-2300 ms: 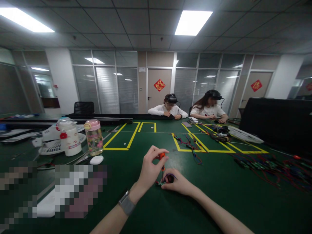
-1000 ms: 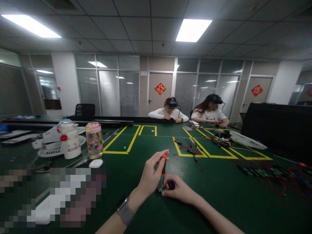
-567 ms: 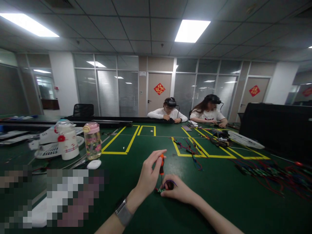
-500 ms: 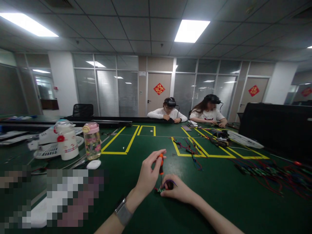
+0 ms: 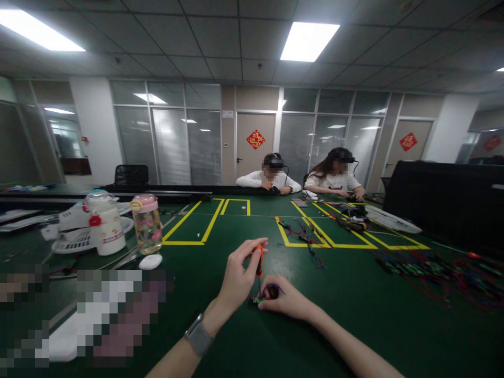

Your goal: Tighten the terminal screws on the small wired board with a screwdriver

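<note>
My left hand grips the orange and black handle of a screwdriver between thumb and fingers. The tool stands nearly upright, its thin shaft running down to a small green circuit board on the table. My right hand is closed on the board's right side, thumb and fingers pinching it against the tabletop. A dark purple wire loops up by the right fingers. Whatever the screwdriver tip touches is too small to make out.
Bundles of wired boards lie at the right, and a smaller wire cluster sits inside yellow tape. A pink-lidded bottle, a white jug and a white oval case stand left. Two people sit across the green table.
The whole view has shifted slightly as my head moved. Both hands keep their places at the board, with the left fingers turned a little on the screwdriver handle.
</note>
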A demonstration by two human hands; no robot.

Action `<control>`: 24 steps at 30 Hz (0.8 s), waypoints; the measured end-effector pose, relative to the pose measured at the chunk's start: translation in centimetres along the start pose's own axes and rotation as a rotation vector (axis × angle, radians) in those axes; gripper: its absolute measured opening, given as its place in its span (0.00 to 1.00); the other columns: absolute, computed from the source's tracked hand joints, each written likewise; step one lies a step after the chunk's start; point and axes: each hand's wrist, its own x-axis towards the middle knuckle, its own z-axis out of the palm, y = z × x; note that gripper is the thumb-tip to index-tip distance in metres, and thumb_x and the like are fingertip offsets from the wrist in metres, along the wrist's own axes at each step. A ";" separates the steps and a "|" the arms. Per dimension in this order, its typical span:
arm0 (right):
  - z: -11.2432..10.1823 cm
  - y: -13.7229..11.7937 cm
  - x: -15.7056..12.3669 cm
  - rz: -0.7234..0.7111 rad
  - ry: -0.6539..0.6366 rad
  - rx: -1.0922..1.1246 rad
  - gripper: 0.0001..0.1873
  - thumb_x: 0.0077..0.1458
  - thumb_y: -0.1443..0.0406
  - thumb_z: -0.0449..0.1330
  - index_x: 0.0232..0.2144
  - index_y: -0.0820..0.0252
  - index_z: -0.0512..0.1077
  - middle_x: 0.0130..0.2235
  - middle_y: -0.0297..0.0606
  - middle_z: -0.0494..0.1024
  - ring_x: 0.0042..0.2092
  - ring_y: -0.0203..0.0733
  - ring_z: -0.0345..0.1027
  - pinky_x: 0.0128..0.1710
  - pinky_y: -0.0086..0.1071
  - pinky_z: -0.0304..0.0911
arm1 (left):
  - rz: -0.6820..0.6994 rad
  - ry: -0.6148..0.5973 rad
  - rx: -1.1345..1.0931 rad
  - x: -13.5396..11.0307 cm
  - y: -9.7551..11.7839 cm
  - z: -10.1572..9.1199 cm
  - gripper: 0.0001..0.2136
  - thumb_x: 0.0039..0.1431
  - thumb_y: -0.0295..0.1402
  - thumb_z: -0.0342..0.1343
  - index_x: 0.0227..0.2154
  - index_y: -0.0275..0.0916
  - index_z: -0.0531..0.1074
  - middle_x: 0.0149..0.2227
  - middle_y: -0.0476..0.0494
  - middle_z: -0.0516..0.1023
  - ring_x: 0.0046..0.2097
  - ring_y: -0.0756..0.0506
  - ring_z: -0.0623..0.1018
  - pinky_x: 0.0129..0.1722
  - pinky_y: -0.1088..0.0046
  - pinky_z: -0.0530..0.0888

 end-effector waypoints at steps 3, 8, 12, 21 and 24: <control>0.1 0.4 0.1 0.008 0.008 -0.018 0.08 0.39 0.70 0.68 0.24 0.63 0.72 0.25 0.30 0.70 0.28 0.33 0.60 0.29 0.26 0.55 | 0.020 0.060 0.080 0.0 0.0 0.0 0.08 0.62 0.32 0.55 0.40 0.40 0.77 0.37 0.44 0.74 0.39 0.46 0.76 0.40 0.72 0.74; 0.2 0.7 0.2 -0.007 0.007 -0.002 0.08 0.40 0.68 0.69 0.25 0.63 0.73 0.25 0.30 0.71 0.29 0.33 0.61 0.29 0.25 0.56 | 0.020 0.050 0.102 -0.2 0.0 -0.1 0.11 0.65 0.35 0.51 0.44 0.41 0.76 0.40 0.43 0.74 0.41 0.46 0.76 0.43 0.70 0.74; 0.1 0.3 0.1 0.004 -0.003 -0.001 0.09 0.40 0.66 0.69 0.25 0.63 0.73 0.25 0.30 0.71 0.29 0.33 0.61 0.30 0.26 0.56 | -0.003 -0.010 0.026 -0.1 0.1 -0.1 0.15 0.68 0.34 0.45 0.53 0.41 0.71 0.48 0.40 0.74 0.48 0.45 0.76 0.49 0.67 0.73; 0.0 -0.4 -0.2 0.039 0.006 -0.017 0.07 0.40 0.68 0.69 0.24 0.62 0.73 0.25 0.30 0.70 0.29 0.34 0.62 0.30 0.26 0.57 | -0.019 0.070 0.109 -0.1 0.4 -0.2 0.09 0.62 0.35 0.55 0.41 0.41 0.77 0.37 0.44 0.73 0.38 0.46 0.76 0.39 0.70 0.75; 0.0 -0.3 -0.2 0.030 0.010 -0.020 0.07 0.39 0.68 0.68 0.24 0.62 0.73 0.25 0.30 0.71 0.30 0.34 0.62 0.30 0.26 0.57 | -0.017 0.032 0.055 -0.1 0.5 -0.2 0.14 0.67 0.35 0.47 0.48 0.41 0.74 0.43 0.41 0.75 0.43 0.45 0.77 0.44 0.69 0.75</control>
